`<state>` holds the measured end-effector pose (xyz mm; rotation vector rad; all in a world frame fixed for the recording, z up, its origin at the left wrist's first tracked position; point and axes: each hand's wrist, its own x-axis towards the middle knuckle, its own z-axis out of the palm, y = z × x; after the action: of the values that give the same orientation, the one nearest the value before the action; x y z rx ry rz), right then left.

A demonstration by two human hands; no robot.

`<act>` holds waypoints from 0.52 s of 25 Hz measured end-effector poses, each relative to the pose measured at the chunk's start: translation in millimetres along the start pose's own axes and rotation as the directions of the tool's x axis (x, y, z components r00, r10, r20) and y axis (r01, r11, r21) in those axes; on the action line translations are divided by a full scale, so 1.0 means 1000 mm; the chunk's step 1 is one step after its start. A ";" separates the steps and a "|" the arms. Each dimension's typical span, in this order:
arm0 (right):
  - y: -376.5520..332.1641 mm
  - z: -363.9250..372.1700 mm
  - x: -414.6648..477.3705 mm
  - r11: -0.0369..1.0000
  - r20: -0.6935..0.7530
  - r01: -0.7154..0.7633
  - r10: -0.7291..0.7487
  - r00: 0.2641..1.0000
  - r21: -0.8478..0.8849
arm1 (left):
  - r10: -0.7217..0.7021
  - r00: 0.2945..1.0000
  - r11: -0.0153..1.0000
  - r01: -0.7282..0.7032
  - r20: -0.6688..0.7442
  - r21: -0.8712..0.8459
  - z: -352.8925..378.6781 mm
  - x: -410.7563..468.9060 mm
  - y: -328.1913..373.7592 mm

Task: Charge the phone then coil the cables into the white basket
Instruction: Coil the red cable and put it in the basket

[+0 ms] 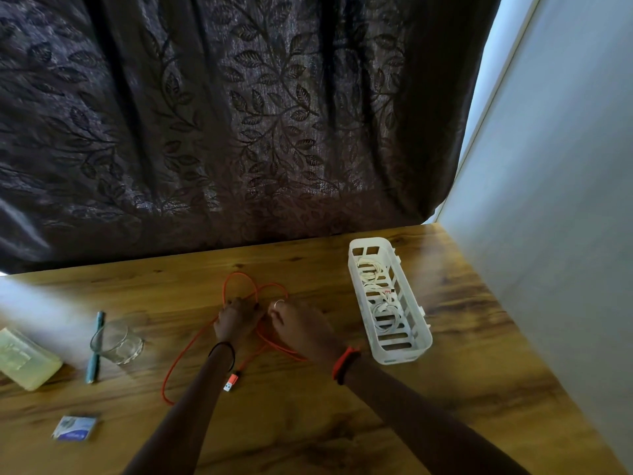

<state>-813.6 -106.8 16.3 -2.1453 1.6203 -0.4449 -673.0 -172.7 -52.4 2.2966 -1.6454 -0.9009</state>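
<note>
Both hands meet mid-table: left hand (236, 318) and right hand (301, 325) each pinch loops of the orange cable (178, 358), its USB plug (231, 381) lying loose below the left wrist. Right of them sits the white basket (407, 351), white cables (382, 303) coiled inside.

Both forearms reach forward side by side, the left hand (236, 320) and right hand (301, 325) palm-down, almost touching, fingers curled closed, a band on each wrist.
</note>
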 end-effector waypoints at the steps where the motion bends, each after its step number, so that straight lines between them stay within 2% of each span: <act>1: -0.002 0.004 0.001 1.000 0.010 -0.010 0.010 1.000 0.015 | 0.007 1.000 0.996 -0.006 0.010 -0.086 -0.005 -0.001 0.003; 5: -0.004 0.000 0.006 0.998 -0.024 -0.027 0.028 0.999 0.065 | 0.006 1.000 0.916 -0.010 -0.010 -0.401 -0.025 -0.009 0.009; 7: -0.002 -0.006 0.013 0.995 -0.046 -0.018 0.023 0.999 0.099 | 0.054 0.997 0.782 -0.013 0.047 -0.624 -0.038 -0.020 0.013; 8: -0.004 -0.011 0.018 0.992 -0.056 0.015 -0.008 0.998 0.128 | 0.092 0.995 0.726 -0.045 0.032 -0.686 -0.046 -0.029 0.016; 10: -0.006 -0.021 0.025 0.984 -0.067 0.113 -0.104 0.992 0.138 | 0.165 0.985 0.709 -0.159 -0.057 -0.687 -0.063 -0.044 0.027; 13: -0.013 -0.047 0.028 0.967 -0.087 0.237 -0.229 0.969 0.091 | 0.254 0.939 0.768 -0.342 -0.234 -0.542 -0.093 -0.062 0.045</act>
<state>-817.9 -137.1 64.1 -2.2754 1.3553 -0.6729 -669.3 -152.1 66.7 1.5933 -1.3711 -0.9583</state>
